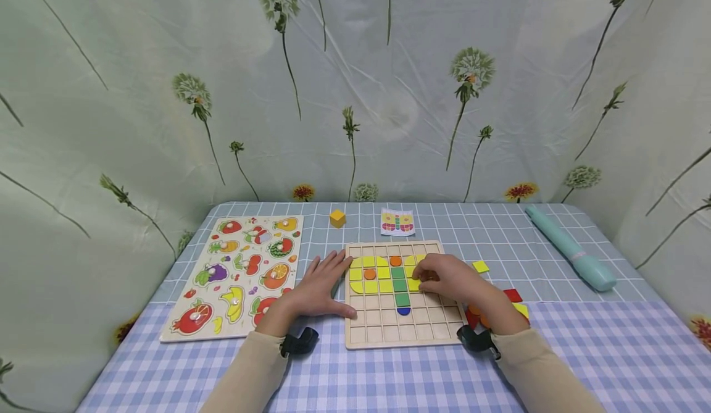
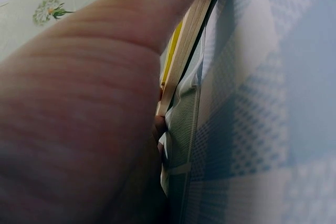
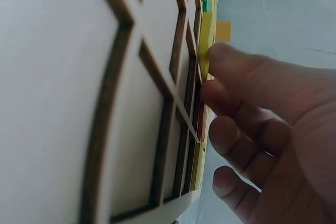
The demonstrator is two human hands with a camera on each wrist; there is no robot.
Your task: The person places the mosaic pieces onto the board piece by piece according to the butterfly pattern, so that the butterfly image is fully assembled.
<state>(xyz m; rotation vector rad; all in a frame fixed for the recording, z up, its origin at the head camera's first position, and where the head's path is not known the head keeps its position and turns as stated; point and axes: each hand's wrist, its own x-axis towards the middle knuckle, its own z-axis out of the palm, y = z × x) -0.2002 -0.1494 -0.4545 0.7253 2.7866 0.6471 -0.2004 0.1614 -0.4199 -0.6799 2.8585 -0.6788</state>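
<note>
Wooden board [image 1: 374, 337] lies lower centre in the head view, left hand [image 1: 319, 289] spread on its left edge, right hand [image 1: 447, 274] over its right. Left wrist view: board edge-on. Right wrist view, upper right: right hand touches a yellow tile [image 3: 205, 38], whether pinched I cannot tell; seemingly placing, next probably seating it flush.

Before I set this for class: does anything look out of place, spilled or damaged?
Nothing looks damaged. One slightly untidy spot: right of the wooden grid board, a yellow square tile lies apart from the loose red, orange and yellow tiles, which are scattered around the right forearm and partly hidden by it.
</note>
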